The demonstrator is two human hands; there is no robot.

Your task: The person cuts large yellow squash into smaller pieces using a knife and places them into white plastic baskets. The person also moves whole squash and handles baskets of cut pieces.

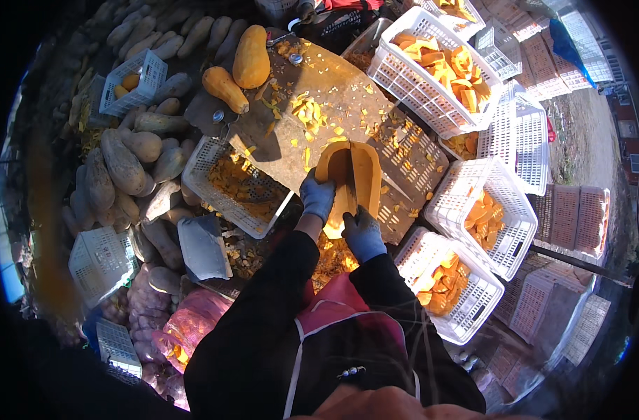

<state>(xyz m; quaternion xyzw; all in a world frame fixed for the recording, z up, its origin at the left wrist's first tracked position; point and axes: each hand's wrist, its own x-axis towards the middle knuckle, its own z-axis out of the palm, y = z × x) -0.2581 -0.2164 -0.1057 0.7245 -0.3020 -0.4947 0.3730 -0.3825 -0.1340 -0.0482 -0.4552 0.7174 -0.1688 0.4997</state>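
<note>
A peeled, hollowed piece of pumpkin rests at the near edge of a wooden board, its cut inside facing up. My left hand, in a pale work glove with dark fingers, holds its left side. In the matching glove, my right hand grips what looks like a knife, its dark blade lengthwise in the pumpkin. A split runs down from the far rim above the blade. How deep the blade sits is hidden. Two whole peeled pumpkins lie at the board's far left, near yellow peelings.
White plastic crates of cut pumpkin line the right side. A crate with scraps stands left of the board. Unpeeled pumpkins are heaped farther left. A pink mesh sack lies near my left arm. Another person's gloved hand shows at the top.
</note>
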